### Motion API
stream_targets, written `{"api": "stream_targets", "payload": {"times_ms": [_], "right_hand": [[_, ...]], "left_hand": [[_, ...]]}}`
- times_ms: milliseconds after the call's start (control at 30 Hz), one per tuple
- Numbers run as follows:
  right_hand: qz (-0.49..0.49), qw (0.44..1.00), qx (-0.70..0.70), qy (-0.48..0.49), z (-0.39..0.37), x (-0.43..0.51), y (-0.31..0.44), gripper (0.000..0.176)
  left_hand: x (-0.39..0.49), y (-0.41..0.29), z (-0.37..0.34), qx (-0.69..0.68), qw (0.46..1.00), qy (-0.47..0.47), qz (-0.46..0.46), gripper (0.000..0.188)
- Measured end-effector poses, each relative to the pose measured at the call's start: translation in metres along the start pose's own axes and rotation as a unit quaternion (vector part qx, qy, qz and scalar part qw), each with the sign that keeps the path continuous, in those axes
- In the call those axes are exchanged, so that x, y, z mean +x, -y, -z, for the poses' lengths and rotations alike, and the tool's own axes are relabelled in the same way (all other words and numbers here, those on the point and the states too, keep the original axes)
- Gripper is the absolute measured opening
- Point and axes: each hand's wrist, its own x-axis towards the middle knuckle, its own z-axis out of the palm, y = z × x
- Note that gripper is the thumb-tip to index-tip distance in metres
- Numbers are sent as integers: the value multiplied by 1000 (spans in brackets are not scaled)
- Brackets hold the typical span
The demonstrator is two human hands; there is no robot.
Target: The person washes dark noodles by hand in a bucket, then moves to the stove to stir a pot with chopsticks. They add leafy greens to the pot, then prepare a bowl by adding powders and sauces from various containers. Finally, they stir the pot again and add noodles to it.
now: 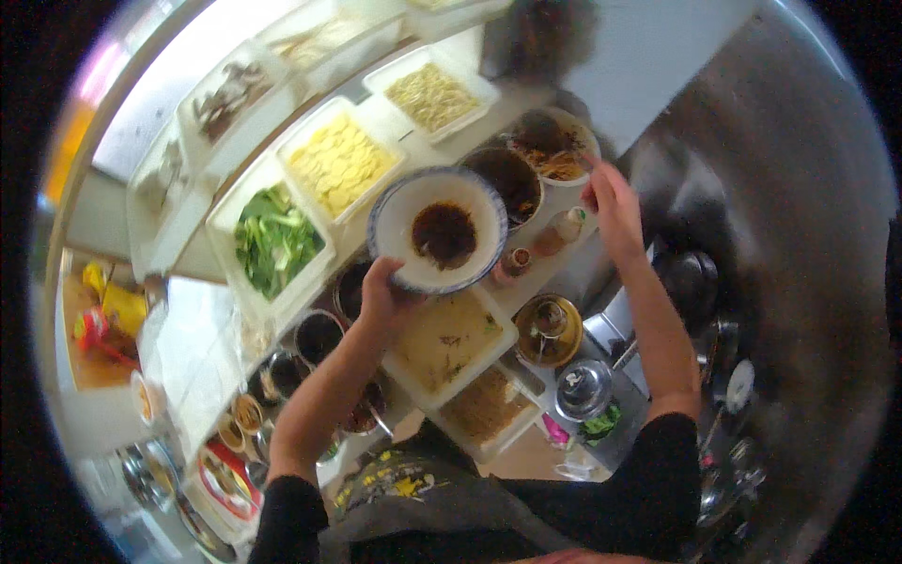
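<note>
My left hand (387,299) grips the near left rim of a white bowl (394,218) with a blue-patterned edge. Dark brown sauce (444,235) pools in its bottom. On the far right, my right hand (614,208) is closed on what looks like a thin utensil handle (586,162). Its far end reaches into a round container (595,141) of reddish-brown shredded food (557,163); what the tip holds is too blurred to tell. Beside that container, a round pot (502,180) with dark contents is partly covered by the bowl.
Left stand tubs of leafy greens (275,240), sliced yellow food (342,166) and pale sprouts (431,97). Two bottles (560,231) (512,264) stand between my arms. Nearer are a shallow tray (451,338), a yellowish liquid pot (548,345) and a metal bowl (583,388).
</note>
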Motion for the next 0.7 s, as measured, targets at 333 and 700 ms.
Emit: {"api": "stream_targets", "payload": {"times_ms": [333, 700], "right_hand": [[-60, 852, -520, -17, 34, 144, -222, 28], [-130, 983, -94, 95, 19, 125, -207, 22]], "left_hand": [[-60, -12, 65, 88, 994, -48, -53, 52], [-73, -10, 80, 103, 992, -65, -24, 60]]}}
